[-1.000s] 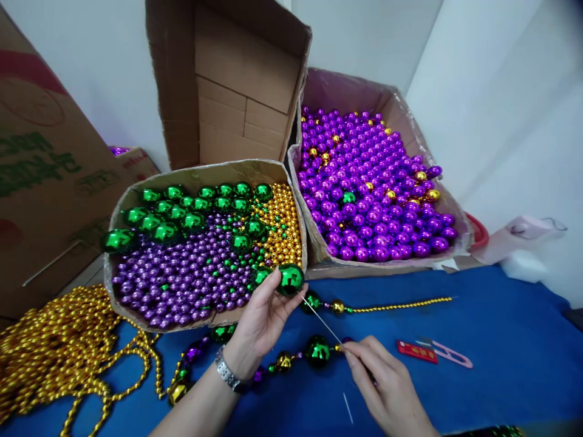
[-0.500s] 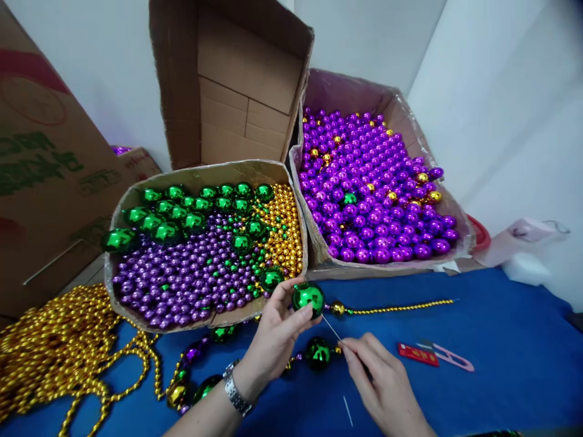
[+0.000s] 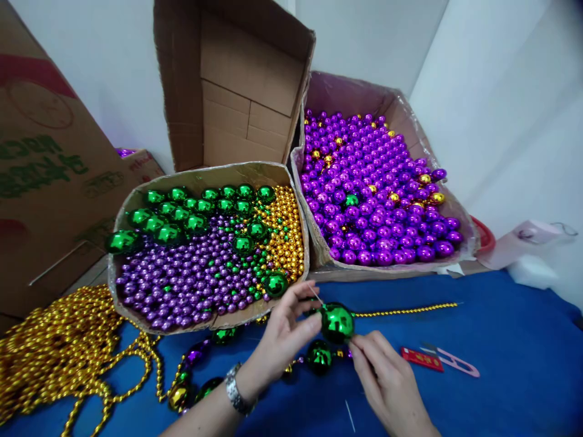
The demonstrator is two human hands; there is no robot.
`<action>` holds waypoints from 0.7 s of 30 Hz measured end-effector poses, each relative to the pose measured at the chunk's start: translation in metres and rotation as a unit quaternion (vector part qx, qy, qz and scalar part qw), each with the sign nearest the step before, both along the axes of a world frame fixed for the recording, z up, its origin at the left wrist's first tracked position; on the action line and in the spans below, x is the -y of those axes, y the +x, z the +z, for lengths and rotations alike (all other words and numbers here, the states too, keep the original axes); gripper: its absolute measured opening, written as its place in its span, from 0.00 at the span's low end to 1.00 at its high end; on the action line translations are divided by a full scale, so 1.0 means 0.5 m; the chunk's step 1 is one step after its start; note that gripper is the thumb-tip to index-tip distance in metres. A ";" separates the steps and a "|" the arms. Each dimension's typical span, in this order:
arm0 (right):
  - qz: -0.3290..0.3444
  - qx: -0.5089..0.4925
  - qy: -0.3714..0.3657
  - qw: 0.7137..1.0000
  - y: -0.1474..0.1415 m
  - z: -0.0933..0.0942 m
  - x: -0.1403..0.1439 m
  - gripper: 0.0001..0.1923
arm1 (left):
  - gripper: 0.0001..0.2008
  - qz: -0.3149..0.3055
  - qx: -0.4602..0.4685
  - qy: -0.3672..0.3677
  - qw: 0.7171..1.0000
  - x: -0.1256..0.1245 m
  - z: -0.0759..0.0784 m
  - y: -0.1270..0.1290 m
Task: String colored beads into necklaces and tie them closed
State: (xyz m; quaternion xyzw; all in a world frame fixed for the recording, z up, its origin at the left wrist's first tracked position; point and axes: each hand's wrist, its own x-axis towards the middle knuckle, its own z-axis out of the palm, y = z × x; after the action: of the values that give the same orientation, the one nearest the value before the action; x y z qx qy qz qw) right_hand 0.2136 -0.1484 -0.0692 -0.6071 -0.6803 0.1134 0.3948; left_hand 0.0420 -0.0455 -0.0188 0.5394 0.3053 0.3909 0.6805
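Observation:
A large shiny green bead (image 3: 337, 323) hangs between my hands over the blue cloth. A thin, needle-like piece (image 3: 317, 295) sticks out of its top left. My left hand (image 3: 285, 331) has its fingertips at the end of this piece, its thumb close to the bead's left side. My right hand (image 3: 387, 373), fingers pinched, meets the bead's lower right edge; whatever lies between those fingertips is hidden. Below is a strand with a large green bead (image 3: 319, 357) and smaller gold and purple ones. A green bead (image 3: 276, 283) lies at the box edge by my left hand.
One cardboard box (image 3: 298, 173) holds purple, green and gold beads; another box (image 3: 465, 243) holds mostly purple ones. Gold bead strings (image 3: 68, 340) heap at left. A gold strand (image 3: 410, 310), a red packet (image 3: 422, 359), pink-handled snips (image 3: 462, 365) and a white stick (image 3: 350, 416) lie on the cloth.
The green bead has moved right, out of my left hand's grasp to my right fingertips. The thin piece now shows at its top left instead of its lower right.

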 end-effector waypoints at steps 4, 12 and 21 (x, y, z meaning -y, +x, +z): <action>-0.010 0.001 -0.001 1.000 0.019 0.005 0.006 0.10 | 0.13 0.115 -0.197 0.230 0.946 -0.103 0.028 -0.024; -0.031 -0.020 -0.001 0.999 0.026 0.023 0.004 0.09 | 0.01 0.053 -0.461 0.318 0.827 -0.255 -0.017 0.012; -0.033 -0.029 -0.015 0.999 0.027 0.016 0.006 0.10 | 0.12 0.040 -0.347 0.244 0.905 -0.206 0.009 0.018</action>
State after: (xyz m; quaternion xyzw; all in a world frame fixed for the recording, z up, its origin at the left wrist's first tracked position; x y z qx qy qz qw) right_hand 0.2273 -0.1515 -0.0611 -0.6316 -0.6464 0.1281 0.4085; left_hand 0.0510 0.0574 -0.0143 0.7775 0.4386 0.2681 0.3622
